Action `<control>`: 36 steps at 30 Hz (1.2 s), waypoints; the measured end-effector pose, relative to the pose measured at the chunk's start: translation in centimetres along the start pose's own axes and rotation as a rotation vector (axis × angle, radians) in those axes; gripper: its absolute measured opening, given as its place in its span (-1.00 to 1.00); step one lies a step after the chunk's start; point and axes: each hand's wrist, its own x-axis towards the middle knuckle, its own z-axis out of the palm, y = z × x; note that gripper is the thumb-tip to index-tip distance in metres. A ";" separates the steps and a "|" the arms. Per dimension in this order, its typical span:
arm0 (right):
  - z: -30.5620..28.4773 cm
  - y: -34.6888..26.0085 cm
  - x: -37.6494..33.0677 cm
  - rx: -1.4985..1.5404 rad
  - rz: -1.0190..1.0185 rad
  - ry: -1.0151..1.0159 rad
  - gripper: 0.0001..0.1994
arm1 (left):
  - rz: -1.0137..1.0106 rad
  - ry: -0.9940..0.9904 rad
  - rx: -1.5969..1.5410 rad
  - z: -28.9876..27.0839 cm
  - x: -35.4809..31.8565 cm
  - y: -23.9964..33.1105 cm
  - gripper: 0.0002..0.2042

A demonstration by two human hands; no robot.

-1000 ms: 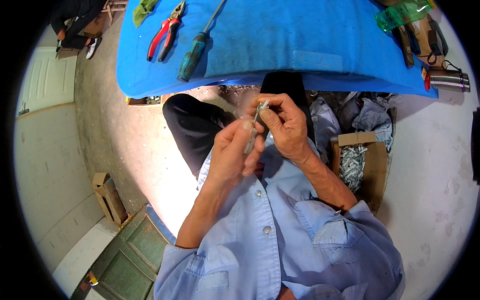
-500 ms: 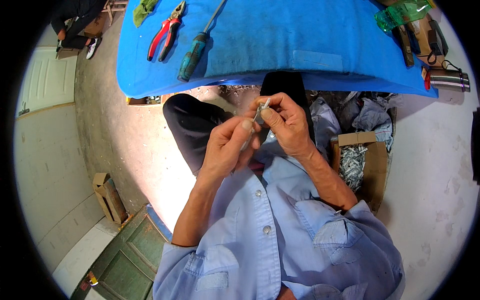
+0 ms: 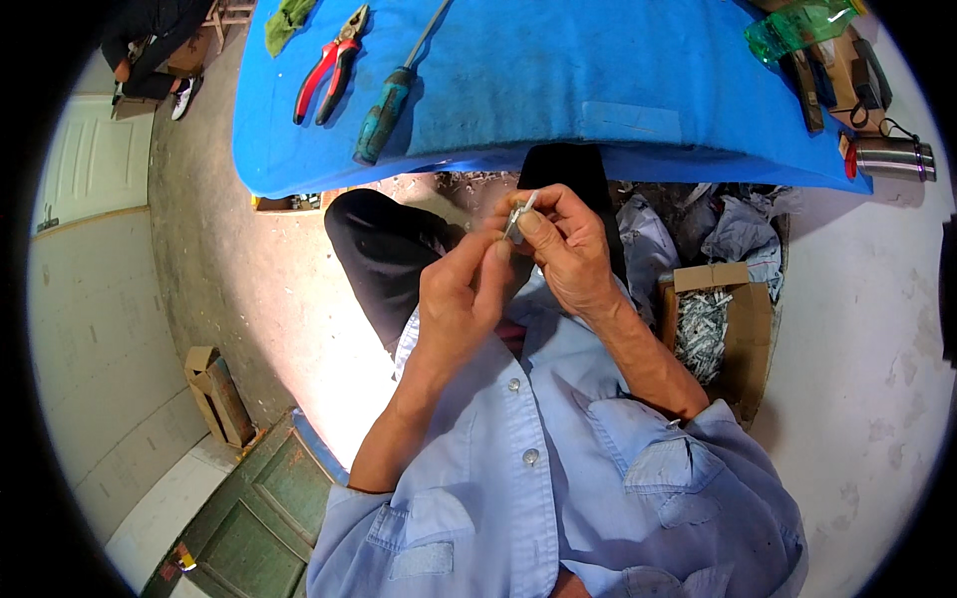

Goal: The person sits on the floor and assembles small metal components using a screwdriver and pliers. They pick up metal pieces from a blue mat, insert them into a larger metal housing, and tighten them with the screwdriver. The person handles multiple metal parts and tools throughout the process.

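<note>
My two hands meet above my lap, just short of the blue-covered table (image 3: 518,90). Between them is a small whitish-metal piece (image 3: 517,215) with a thin pale strip sticking up; its exact kind is too small to tell. My right hand (image 3: 570,249) pinches it between thumb and bent fingers. The thumb and forefinger of my left hand (image 3: 461,294) close at its lower end, where a thin shaft-like part shows. On the table lie red-and-black pliers (image 3: 330,68) and a screwdriver with a teal handle (image 3: 384,115).
A cardboard box (image 3: 746,349) full of small metal-looking pieces stands right of my lap, beside grey plastic bags (image 3: 743,234). A green bottle (image 3: 800,32) and a steel flask (image 3: 895,159) are at the right. Far left, another person (image 3: 159,50) sits near a door.
My left hand has shifted, its thumb and forefinger drawing up closer to the small piece and its wrist turning more upright. My right hand stays nearly in place.
</note>
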 end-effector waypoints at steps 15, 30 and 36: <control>-0.1 -0.5 0.1 0.007 0.053 0.001 -0.80 | 0.279 0.057 0.310 -0.3 0.7 0.2 -0.79; -0.8 0.3 0.1 0.123 0.129 -0.009 -0.73 | 0.211 -0.069 0.228 -1.5 1.5 -1.1 -0.85; -1.0 1.1 0.1 0.143 0.176 0.034 -0.73 | 0.217 -0.020 0.230 -1.1 1.4 -1.3 -0.87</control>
